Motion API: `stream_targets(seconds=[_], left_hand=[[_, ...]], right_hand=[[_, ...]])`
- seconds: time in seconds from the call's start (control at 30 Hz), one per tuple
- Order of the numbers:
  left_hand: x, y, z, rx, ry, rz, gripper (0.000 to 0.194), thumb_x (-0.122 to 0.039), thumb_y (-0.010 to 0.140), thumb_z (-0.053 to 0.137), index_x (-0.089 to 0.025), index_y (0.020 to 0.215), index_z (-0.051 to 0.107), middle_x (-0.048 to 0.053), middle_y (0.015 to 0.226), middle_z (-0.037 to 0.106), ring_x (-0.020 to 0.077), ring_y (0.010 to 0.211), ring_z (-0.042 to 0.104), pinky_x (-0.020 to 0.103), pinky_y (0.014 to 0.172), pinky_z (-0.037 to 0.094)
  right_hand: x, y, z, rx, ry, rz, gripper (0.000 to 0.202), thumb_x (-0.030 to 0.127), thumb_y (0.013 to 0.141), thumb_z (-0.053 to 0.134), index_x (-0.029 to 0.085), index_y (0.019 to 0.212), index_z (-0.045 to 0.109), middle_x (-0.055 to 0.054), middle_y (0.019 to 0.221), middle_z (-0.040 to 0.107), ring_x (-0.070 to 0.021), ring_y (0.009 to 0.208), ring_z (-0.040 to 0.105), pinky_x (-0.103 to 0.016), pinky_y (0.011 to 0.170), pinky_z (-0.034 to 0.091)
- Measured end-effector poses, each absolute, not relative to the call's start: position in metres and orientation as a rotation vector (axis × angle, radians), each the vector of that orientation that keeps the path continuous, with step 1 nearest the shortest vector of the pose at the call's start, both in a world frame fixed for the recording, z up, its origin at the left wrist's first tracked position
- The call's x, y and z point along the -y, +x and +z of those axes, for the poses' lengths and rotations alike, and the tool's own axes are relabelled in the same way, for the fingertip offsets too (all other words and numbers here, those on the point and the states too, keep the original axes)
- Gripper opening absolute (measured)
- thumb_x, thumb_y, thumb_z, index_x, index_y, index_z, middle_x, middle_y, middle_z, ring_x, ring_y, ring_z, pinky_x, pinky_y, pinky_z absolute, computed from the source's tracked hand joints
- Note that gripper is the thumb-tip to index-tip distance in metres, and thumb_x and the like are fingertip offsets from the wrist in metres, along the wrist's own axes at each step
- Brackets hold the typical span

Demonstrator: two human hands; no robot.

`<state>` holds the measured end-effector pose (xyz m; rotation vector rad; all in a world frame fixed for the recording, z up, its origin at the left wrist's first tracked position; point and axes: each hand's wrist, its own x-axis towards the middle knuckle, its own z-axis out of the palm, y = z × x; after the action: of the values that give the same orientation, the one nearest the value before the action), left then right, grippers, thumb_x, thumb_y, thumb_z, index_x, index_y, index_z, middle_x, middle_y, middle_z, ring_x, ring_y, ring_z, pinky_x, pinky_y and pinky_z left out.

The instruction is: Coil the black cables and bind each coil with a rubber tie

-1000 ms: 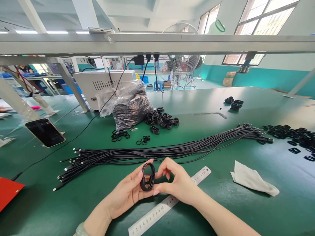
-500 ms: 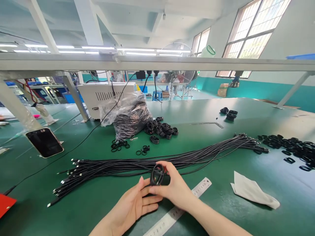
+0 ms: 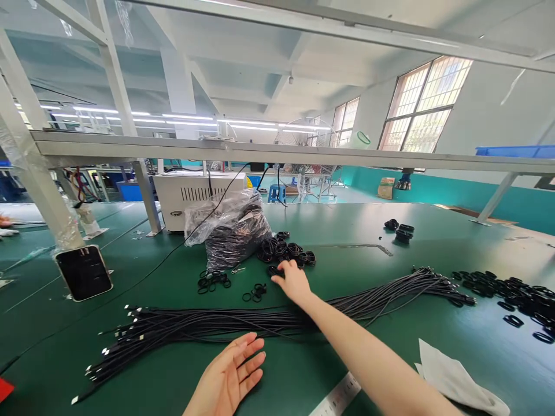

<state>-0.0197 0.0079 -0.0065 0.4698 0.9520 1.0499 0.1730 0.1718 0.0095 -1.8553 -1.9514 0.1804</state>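
Observation:
My right hand (image 3: 293, 283) reaches over the cable bundle, its thumb and fingers closed around a small black coiled cable (image 3: 273, 271) at the front of a pile of coiled cables (image 3: 286, 249). Part of that coil is hidden by the fingers. Palm up and holding nothing, my left hand (image 3: 236, 370) is just in front of the bundle with its fingers apart. The long bundle of straight black cables (image 3: 217, 323) with silver plug ends lies across the green table (image 3: 143, 381).
Small black rings (image 3: 213, 281) lie left of the pile, near a plastic bag (image 3: 236, 237) of black items. A phone (image 3: 84, 273) leans on a post. A steel ruler (image 3: 336, 398) and a white cloth (image 3: 455, 375) lie near my right forearm. More black coils (image 3: 511, 297) spread at right.
My right hand has moved forward with the coiled cable, away from my left hand, to the pile. My left hand has let go of the coil. The view has tilted up.

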Motion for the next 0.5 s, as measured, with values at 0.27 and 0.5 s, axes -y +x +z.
stream_targets(seconds=[0.27, 0.5], left_hand=[[-0.010, -0.020, -0.015, -0.982, 0.402, 1.078, 0.032, -0.015, 0.080, 0.066, -0.016, 0.112, 0.062, 0.011, 0.103, 0.075, 0.0202, 0.084, 0.074, 0.032, 0.080, 0.057], [-0.017, -0.018, -0.027, -0.998, 0.357, 1.087, 0.029, -0.013, 0.079, 0.066, -0.016, 0.108, 0.063, 0.011, 0.097, 0.076, 0.0188, 0.076, 0.074, 0.029, 0.074, 0.057]], right_hand=[[-0.197, 0.177, 0.002, 2.100, -1.928, 0.041, 0.031, 0.032, 0.094, 0.057, 0.017, 0.121, 0.056, -0.009, 0.121, 0.058, -0.0222, 0.101, 0.061, -0.042, 0.085, 0.053], [-0.190, 0.178, 0.022, 2.150, -1.826, -0.016, 0.028, 0.031, 0.095, 0.055, 0.016, 0.118, 0.058, -0.010, 0.119, 0.059, -0.0223, 0.101, 0.061, -0.042, 0.085, 0.052]])
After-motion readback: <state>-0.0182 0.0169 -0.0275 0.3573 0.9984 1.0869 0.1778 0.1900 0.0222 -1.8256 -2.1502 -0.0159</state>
